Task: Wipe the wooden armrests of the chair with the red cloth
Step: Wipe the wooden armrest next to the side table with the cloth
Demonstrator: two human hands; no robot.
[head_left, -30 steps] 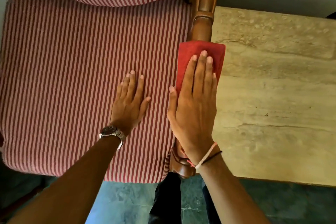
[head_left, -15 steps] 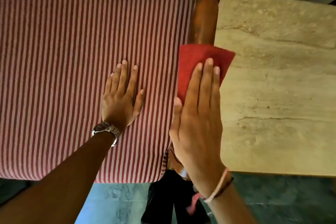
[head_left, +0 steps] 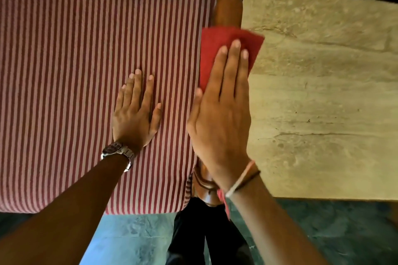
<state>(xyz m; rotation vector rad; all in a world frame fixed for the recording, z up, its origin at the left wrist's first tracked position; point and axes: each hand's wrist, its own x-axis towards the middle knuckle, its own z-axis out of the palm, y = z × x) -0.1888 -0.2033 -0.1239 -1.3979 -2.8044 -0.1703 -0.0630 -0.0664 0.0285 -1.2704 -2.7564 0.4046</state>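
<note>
The chair's wooden armrest (head_left: 228, 8) runs away from me along the right side of the red-and-white striped seat cushion (head_left: 75, 71). The red cloth (head_left: 217, 43) lies folded over the armrest's middle. My right hand (head_left: 221, 118) lies flat on top of it, fingers straight, pressing it onto the wood. The hand and cloth hide most of the armrest; only its far part and its carved front end (head_left: 204, 187) show. My left hand (head_left: 135, 114), with a watch on the wrist, rests palm down on the cushion beside the armrest and holds nothing.
A beige stone slab (head_left: 323, 103) lies just right of the armrest, at about its height. Below the chair's front edge is a greenish floor (head_left: 133, 236), and my dark trousers (head_left: 193, 232) show there. The striped backrest crosses the top of the view.
My right hand drew the cloth back toward me along the armrest, then pushed it forward again. My left hand has stayed flat on the cushion.
</note>
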